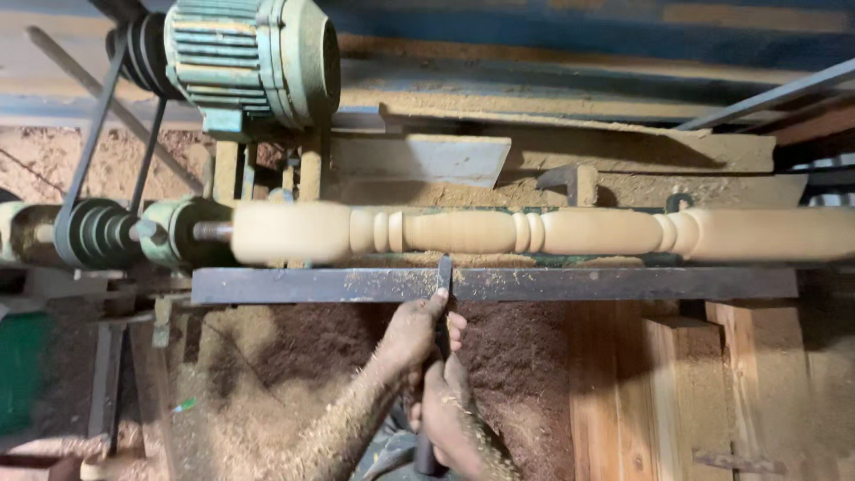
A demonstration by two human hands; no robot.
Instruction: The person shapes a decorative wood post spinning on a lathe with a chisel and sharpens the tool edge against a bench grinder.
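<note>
Your left hand point(411, 331) is wrapped around the dark steel turning chisel point(443, 307) near its blade, forefinger stretched along it, while your right hand point(448, 411) is clenched on its handle lower down. The chisel lies across the flat dark metal tool rest point(623, 283), its tip just under the pale turned wooden spindle point(463, 231) mounted on the green belt-driven lathe point(169, 232), near a pair of beads, with reddish sawdust point(294, 356) heaped below
</note>
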